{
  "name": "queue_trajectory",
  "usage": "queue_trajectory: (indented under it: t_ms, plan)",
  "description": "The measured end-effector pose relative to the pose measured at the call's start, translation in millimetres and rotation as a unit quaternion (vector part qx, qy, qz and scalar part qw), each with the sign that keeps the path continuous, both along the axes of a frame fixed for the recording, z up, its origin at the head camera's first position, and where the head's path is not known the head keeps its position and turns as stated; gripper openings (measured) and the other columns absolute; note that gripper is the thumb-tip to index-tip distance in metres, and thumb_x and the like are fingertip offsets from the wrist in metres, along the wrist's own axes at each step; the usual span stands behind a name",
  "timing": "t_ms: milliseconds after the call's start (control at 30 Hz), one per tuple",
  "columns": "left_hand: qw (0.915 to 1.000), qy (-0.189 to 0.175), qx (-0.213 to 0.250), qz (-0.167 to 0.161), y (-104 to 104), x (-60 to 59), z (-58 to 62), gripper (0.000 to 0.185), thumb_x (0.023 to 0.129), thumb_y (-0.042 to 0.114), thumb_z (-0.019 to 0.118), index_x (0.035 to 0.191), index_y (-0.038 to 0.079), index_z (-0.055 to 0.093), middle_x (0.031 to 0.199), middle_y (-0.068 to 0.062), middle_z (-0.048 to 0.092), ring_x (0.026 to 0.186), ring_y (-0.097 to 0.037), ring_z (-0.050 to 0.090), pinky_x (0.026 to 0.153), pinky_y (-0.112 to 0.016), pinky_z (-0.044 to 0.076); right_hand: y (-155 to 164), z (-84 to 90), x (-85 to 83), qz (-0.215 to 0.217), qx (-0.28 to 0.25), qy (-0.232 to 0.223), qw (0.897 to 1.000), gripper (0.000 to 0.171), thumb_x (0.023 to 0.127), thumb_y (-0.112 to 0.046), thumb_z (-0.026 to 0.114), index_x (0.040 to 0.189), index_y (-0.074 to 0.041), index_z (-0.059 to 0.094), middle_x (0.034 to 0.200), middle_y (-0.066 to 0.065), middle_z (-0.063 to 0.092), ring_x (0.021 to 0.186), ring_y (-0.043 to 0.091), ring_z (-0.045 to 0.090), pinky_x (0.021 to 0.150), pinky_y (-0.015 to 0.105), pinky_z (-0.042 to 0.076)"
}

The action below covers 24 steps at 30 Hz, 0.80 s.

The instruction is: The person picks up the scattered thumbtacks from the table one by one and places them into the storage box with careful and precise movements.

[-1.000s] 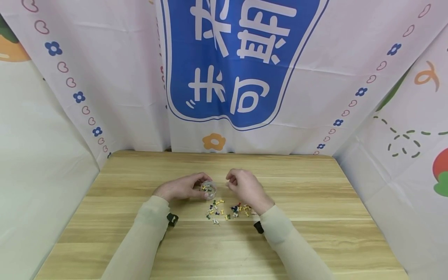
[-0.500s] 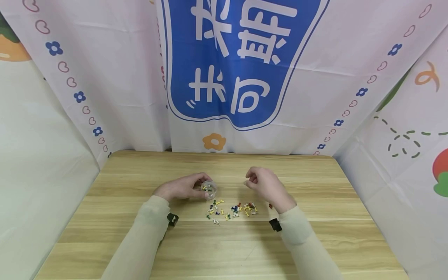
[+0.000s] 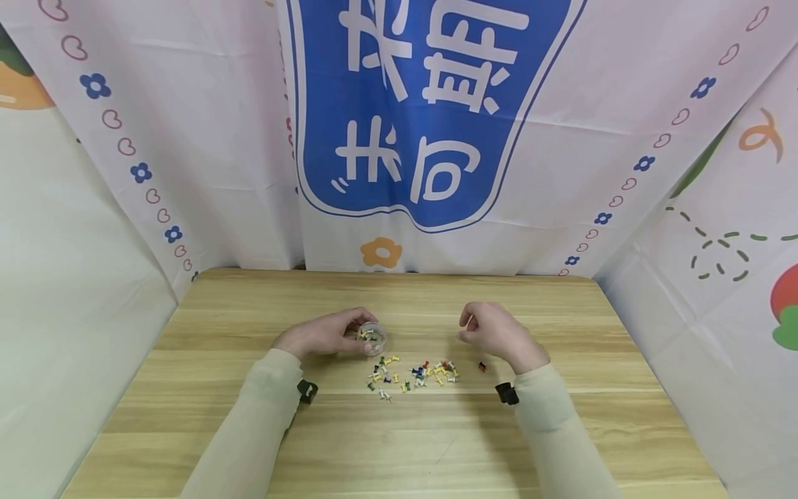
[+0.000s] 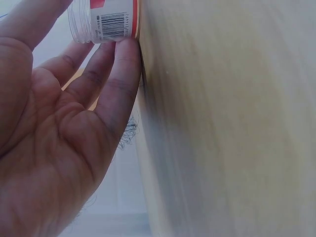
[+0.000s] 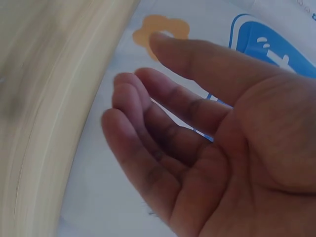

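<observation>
My left hand (image 3: 324,335) grips a small clear plastic jar (image 3: 373,337) that stands on the wooden table (image 3: 399,443) and holds several coloured pushpins. In the left wrist view my fingers (image 4: 111,89) lie along the jar (image 4: 106,22), which has a barcode label and a red band. A scatter of coloured pushpins (image 3: 411,374) lies just in front of the jar. My right hand (image 3: 492,329) hovers to the right of the pins, fingers loosely curled. In the right wrist view the right hand (image 5: 197,138) holds nothing. A lone red pushpin (image 3: 482,366) lies near its wrist.
Printed fabric backdrops (image 3: 430,125) hang behind and on both sides of the table. Small black wrist cameras (image 3: 306,391) sit on both sleeves. The tabletop (image 4: 227,123) fills the right of the left wrist view.
My right hand has moved from beside the jar to the right, past the scattered pins, and the lone red pin has come into view. The left hand and jar have stayed put.
</observation>
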State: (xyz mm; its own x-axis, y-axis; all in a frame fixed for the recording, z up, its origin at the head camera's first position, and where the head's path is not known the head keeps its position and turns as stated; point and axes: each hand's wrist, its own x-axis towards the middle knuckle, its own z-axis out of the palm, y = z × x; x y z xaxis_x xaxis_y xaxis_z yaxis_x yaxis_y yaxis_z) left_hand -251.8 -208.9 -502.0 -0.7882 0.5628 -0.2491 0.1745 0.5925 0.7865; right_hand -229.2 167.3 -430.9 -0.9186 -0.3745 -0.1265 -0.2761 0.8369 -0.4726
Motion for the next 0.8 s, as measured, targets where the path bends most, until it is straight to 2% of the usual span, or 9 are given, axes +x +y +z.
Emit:
queue_trajectory:
  t_ms: [133,300,400,567,800]
  plan:
    - [1.0,0.002,0.0,0.0,0,-0.3,0.6,0.052,0.11,0.032,0.086,0.155,0.016,0.064,0.15,-0.009,0.072,0.149,-0.034,0.064,0.136,-0.064,0.047,9,0.3,-1.7,0.004,0.008,-0.03,1.0,0.015,0.104,-0.009,0.085,0.113,0.0,0.078,0.104,0.013,0.08,0.092,0.023,0.073,0.087,0.044,0.065]
    - [1.0,0.005,0.0,-0.003,1,0.3,1.7,0.052,0.11,0.031,0.086,0.155,0.015,0.064,0.15,-0.009,0.072,0.148,-0.034,0.064,0.135,-0.064,0.047,17,-3.4,-3.9,-0.004,0.026,-0.091,0.995,0.014,0.106,-0.009,0.082,0.117,-0.002,0.078,0.11,0.013,0.079,0.098,0.025,0.074,0.09,0.046,0.066]
    - [1.0,0.006,-0.001,-0.004,0,0.9,1.5,0.052,0.11,0.031,0.086,0.155,0.014,0.064,0.15,-0.009,0.072,0.148,-0.034,0.064,0.135,-0.064,0.047,20,-7.0,-5.4,-0.008,0.037,-0.117,0.992,0.011,0.103,-0.007,0.082,0.114,-0.004,0.078,0.111,0.011,0.079,0.098,0.024,0.073,0.089,0.045,0.066]
    - [1.0,0.005,0.0,-0.002,0,1.0,1.4,0.052,0.111,0.032,0.086,0.155,0.015,0.064,0.15,-0.009,0.072,0.148,-0.034,0.064,0.135,-0.064,0.047,23,-11.5,-6.7,-0.006,0.053,-0.129,0.99,0.009,0.096,-0.002,0.083,0.102,-0.006,0.079,0.103,0.007,0.077,0.093,0.021,0.067,0.083,0.037,0.06]
    - [1.0,0.004,0.001,-0.003,0,-0.1,-0.1,0.052,0.111,0.032,0.086,0.155,0.015,0.064,0.151,-0.009,0.072,0.149,-0.034,0.063,0.136,-0.065,0.047,26,-14.9,-8.3,-0.016,0.062,-0.155,0.986,0.012,0.099,-0.003,0.089,0.098,-0.008,0.078,0.1,0.005,0.076,0.092,0.02,0.064,0.081,0.034,0.053]
